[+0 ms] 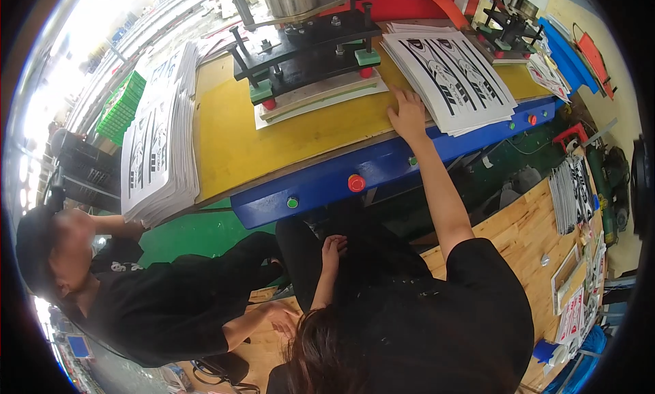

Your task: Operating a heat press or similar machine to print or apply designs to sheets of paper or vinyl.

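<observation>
My right hand [408, 115] reaches forward onto the yellow worktop [300, 147], fingers spread and nothing in them. It lies just left of a stack of printed white sheets [456, 80] with black graphics. Left of that hand, a white sheet [324, 107] lies under the raised-looking black plate assembly of a press [307, 56]; a pale block with a green edge sits on the sheet. On my lap rests my left hand [331, 252], its fingers loosely bent and holding nothing I can see.
Another printed stack [160, 145] stands at the worktop's left edge, beside a green basket [121, 107]. Red [357, 183] and green buttons line the blue front rail [314, 196]. A co-worker [157, 312] sits close on my left. A wooden table [525, 237] with more sheets stands at right.
</observation>
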`<state>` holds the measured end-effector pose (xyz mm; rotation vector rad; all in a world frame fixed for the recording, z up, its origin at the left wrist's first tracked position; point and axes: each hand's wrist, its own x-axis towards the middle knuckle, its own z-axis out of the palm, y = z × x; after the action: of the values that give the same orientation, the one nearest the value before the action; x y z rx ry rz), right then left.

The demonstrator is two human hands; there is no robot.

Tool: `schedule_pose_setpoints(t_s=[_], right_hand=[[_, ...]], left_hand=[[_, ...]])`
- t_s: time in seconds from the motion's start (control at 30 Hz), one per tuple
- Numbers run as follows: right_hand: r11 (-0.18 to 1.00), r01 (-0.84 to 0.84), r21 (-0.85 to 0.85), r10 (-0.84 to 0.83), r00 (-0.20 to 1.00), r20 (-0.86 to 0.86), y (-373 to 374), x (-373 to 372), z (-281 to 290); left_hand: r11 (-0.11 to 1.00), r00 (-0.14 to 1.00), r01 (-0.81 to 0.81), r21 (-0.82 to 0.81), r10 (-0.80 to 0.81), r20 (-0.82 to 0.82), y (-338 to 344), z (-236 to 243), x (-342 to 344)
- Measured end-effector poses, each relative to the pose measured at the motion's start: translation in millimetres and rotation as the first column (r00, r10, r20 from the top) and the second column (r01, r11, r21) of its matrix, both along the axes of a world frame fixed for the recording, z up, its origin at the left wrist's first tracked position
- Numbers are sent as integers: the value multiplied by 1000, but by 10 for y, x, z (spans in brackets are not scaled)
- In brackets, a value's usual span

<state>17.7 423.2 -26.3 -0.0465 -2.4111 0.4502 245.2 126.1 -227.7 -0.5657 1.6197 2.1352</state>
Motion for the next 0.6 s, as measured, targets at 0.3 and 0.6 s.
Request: schedule_pose_setpoints(t_s=[0.3, 0.6], right_hand=[[993, 6, 116, -6, 1000, 4, -23, -89, 8], [833, -547, 82, 553, 827, -102, -621, 683, 85]], left_hand=[[1000, 1000, -3, 9, 3, -8, -3, -5, -41], [1000, 999, -27, 1, 27, -23, 24, -127, 78]])
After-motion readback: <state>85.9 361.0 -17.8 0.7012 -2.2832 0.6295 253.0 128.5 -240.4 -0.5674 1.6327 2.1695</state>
